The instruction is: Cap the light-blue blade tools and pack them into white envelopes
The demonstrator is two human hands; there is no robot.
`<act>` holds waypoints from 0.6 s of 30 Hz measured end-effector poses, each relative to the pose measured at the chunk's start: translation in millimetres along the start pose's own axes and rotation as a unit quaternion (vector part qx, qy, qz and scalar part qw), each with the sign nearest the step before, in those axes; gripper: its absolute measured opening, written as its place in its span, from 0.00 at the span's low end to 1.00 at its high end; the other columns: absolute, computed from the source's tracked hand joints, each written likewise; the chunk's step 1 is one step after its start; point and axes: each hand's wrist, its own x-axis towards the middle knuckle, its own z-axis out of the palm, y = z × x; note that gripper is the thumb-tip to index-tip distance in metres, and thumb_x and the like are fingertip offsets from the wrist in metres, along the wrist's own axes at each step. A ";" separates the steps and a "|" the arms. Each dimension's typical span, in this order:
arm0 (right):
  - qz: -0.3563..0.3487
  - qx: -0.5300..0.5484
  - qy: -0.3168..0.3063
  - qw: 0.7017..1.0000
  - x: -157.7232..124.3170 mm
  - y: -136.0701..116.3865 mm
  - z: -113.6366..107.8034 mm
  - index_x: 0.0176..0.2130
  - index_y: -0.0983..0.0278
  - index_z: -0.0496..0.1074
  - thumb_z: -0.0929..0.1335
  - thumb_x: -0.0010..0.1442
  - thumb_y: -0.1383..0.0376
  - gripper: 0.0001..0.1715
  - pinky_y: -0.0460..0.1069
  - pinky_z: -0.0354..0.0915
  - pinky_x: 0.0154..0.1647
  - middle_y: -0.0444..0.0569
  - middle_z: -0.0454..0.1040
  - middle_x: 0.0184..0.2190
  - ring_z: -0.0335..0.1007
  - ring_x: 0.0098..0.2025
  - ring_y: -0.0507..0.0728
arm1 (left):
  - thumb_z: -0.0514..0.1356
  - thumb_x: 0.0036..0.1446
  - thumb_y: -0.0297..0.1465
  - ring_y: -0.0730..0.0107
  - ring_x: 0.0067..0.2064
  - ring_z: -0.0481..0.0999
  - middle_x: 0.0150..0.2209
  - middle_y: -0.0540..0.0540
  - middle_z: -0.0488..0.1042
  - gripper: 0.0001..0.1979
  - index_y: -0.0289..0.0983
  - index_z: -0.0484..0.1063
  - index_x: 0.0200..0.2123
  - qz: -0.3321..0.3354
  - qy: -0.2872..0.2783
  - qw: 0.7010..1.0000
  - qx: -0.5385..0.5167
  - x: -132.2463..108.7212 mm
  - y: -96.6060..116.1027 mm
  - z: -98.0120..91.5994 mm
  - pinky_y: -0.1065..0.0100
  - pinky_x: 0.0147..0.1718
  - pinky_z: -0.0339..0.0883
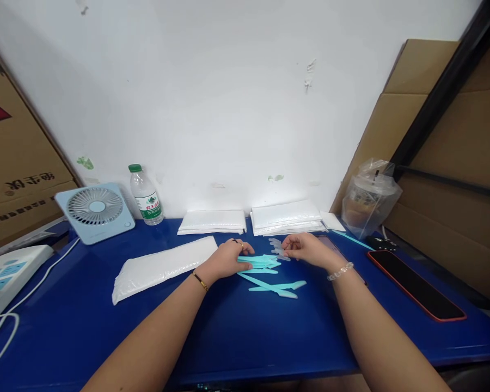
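Several turquoise eyebrow razors lie bunched together on the blue table. My left hand is curled around the handle ends of this bunch, its thumb on the near side. Just right of their heads, a fan of clear plastic blade covers is at the fingertips of my right hand. Those fingers are pinched together on the covers; how many they grip is hidden. Closer to me, two loose razors cross each other, apart from both hands. A white bubble mailer lies left of my left hand.
Two stacks of white mailers, left and right, lie against the wall. A blue fan and a water bottle stand at back left. On the right are a bagged drink cup and a red-edged phone.
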 end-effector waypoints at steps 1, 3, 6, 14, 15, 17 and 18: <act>-0.006 -0.007 -0.004 1.000 -2.5 -3.6 -0.8 0.34 0.66 0.73 0.69 0.51 0.57 0.15 0.45 0.60 0.26 0.46 0.72 0.24 0.65 0.25 0.51 | 0.62 0.49 0.41 0.60 0.48 0.67 0.44 0.47 0.71 0.22 0.43 0.69 0.48 0.002 -0.001 1.000 0.000 -0.4 0.8 1.3 0.67 0.43 0.62; -0.027 -0.020 -0.050 0.998 -9.2 -14.0 -0.5 0.32 0.65 0.73 0.69 0.51 0.56 0.15 0.45 0.60 0.26 0.46 0.73 0.25 0.66 0.26 0.52 | 0.62 0.48 0.42 0.59 0.49 0.66 0.46 0.46 0.70 0.25 0.43 0.68 0.50 0.002 -0.007 1.000 -0.003 0.2 3.1 4.8 0.66 0.44 0.62; -0.049 -0.061 -0.176 0.981 -18.6 -30.0 6.2 0.29 0.65 0.74 0.73 0.45 0.56 0.15 0.44 0.59 0.24 0.45 0.72 0.23 0.66 0.25 0.51 | 0.61 0.50 0.41 0.61 0.46 0.67 0.43 0.45 0.70 0.20 0.41 0.71 0.46 -0.004 -0.015 1.000 -0.008 2.6 5.9 9.4 0.66 0.42 0.63; -0.074 -0.159 -0.192 0.966 -20.1 -35.3 23.5 0.26 0.64 0.73 0.70 0.43 0.67 0.04 0.44 0.57 0.23 0.43 0.71 0.23 0.64 0.24 0.50 | 0.55 0.56 0.43 0.64 0.43 0.69 0.41 0.46 0.70 0.17 0.40 0.71 0.44 0.033 0.016 0.999 -0.004 -2.5 19.1 2.6 0.67 0.40 0.63; -0.081 -0.163 -0.181 0.966 -19.6 -34.8 23.2 0.27 0.64 0.73 0.71 0.42 0.67 0.06 0.44 0.57 0.24 0.43 0.71 0.24 0.64 0.25 0.50 | 0.56 0.55 0.45 0.65 0.41 0.69 0.39 0.46 0.71 0.17 0.40 0.72 0.42 0.044 0.005 0.999 -0.002 -4.1 22.0 1.1 0.68 0.38 0.63; -0.093 -0.167 -0.176 0.966 -19.1 -34.0 22.2 0.28 0.64 0.73 0.72 0.41 0.65 0.09 0.44 0.57 0.25 0.44 0.71 0.26 0.64 0.27 0.51 | 0.59 0.50 0.48 0.67 0.37 0.70 0.35 0.48 0.71 0.19 0.40 0.72 0.37 0.065 -0.028 0.997 0.011 -7.1 27.3 -0.6 0.70 0.32 0.61; -0.099 -0.168 -0.178 0.964 -19.0 -33.6 21.6 0.28 0.64 0.73 0.72 0.42 0.65 0.09 0.44 0.57 0.25 0.44 0.71 0.27 0.64 0.27 0.51 | 0.61 0.47 0.49 0.68 0.34 0.70 0.33 0.49 0.71 0.20 0.40 0.73 0.35 0.072 -0.048 0.996 0.019 -8.4 29.5 -0.7 0.71 0.30 0.60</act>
